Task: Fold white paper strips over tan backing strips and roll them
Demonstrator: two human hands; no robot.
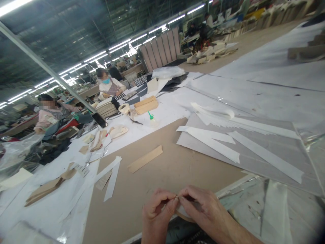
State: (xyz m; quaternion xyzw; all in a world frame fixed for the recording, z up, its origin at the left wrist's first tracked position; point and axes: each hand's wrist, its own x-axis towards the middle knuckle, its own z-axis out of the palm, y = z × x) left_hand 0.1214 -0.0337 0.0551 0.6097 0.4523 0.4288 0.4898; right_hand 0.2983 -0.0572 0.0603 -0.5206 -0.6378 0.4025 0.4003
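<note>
My left hand (156,211) and my right hand (203,210) meet at the near edge of the table, fingertips pinched together on a thin tan strip (181,215) that curls down between them. Both hands are closed on it. They hover over the brown cardboard sheet (157,176). A flat tan piece (144,159) lies on that sheet further out.
White paper strips (215,142) lie on a grey sheet to the right. More tan and white strips (111,176) sit to the left. A green-capped glue bottle (151,117), a stack of tan pieces (146,104) and a phone (99,119) stand farther off. Two seated people work at the far left.
</note>
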